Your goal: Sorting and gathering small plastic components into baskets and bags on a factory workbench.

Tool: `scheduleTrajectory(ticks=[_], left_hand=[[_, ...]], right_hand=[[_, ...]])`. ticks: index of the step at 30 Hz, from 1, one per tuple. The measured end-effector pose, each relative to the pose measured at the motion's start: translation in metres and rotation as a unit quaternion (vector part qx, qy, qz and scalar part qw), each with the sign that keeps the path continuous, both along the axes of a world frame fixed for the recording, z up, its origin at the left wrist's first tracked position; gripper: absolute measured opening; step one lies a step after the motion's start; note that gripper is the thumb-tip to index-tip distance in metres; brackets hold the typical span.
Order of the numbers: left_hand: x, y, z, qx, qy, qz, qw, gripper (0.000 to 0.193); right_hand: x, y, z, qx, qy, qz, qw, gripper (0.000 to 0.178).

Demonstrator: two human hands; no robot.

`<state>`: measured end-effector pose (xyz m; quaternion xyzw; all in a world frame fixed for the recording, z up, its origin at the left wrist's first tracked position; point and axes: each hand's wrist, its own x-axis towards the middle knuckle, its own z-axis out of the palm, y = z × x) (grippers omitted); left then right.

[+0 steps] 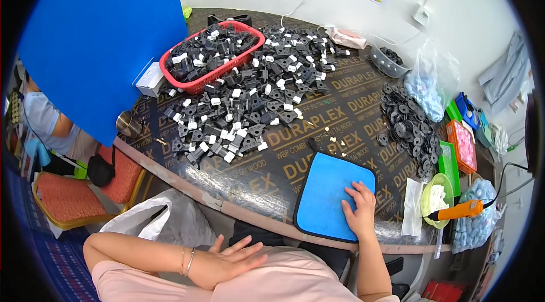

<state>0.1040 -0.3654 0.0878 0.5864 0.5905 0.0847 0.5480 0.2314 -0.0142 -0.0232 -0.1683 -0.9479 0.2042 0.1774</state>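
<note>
Resting on the right part of the blue mat (323, 194) at the table's (250, 180) near edge, the right hand (360, 208) has its fingers slightly parted; the left hand (227, 262) lies across the pink shirt (284, 280), fingers spread wide. Black-and-white parts (250, 97) cover the far left around a red basket (213, 81); black discs (406, 126) lie far right, an orange tool (461, 210) near right

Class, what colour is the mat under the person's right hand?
The mat is blue, edged in black; it shows best in the head view.
</note>
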Motion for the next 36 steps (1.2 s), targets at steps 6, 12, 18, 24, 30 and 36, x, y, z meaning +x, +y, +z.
scheduleTrajectory(ticks=[6,12,18,24,30,36], left_hand=[[0.008,-0.008,-0.003,-0.095,0.061,-0.079,0.991,0.111],[0.015,-0.013,0.003,-0.146,0.103,-0.162,0.971,0.101],[-0.058,0.017,0.043,-0.162,-0.011,-0.28,0.946,0.04],[-0.102,-0.015,-0.001,-0.123,-0.355,0.072,0.924,0.018],[-0.039,-0.04,-0.101,-0.151,-0.299,-0.197,0.921,0.058],[0.0,0.012,-0.077,-0.198,0.148,-0.23,0.941,0.06]], right_hand=[[-0.001,0.0,-0.001,-0.005,0.007,0.001,1.0,0.033],[0.002,-0.001,0.002,-0.002,0.011,0.002,1.0,0.032],[0.008,0.004,-0.004,0.015,0.014,-0.003,1.0,0.033],[0.003,0.003,-0.007,-0.002,0.002,0.007,1.0,0.035],[0.021,0.024,0.026,-0.208,-0.093,0.11,0.967,0.041],[0.035,0.036,0.019,0.015,-0.091,0.17,0.981,0.04]])
